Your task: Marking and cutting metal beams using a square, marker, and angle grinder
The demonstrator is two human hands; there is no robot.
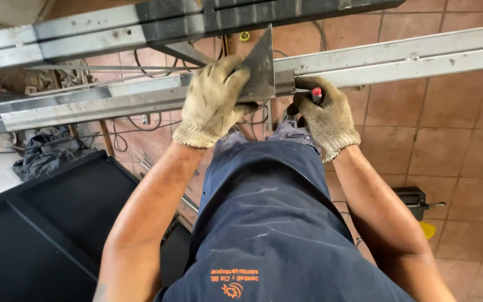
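Left hand [212, 100], gloved, is closed on the triangular metal square [259, 67], pressing it flat against the steel bar [398, 61], while the gloved right hand [324, 112] is curled around a red-tipped marker [316, 94] at the square's edge. Marking well likely means keeping the square seated firmly and the tip tight along its edge. Both forearms reach forward, wrists bent slightly upward.

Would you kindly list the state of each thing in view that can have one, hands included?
Left hand: gloved, pressing the metal square.
Metal square: upright, held against the steel rail.
Right hand: gloved, closed around the red-tipped marker.
Red-tipped marker: gripped, tip at the rail beside the square.
Steel rail: lying across the view, raised above the tiled floor.
Black panel: lying flat, lower left.
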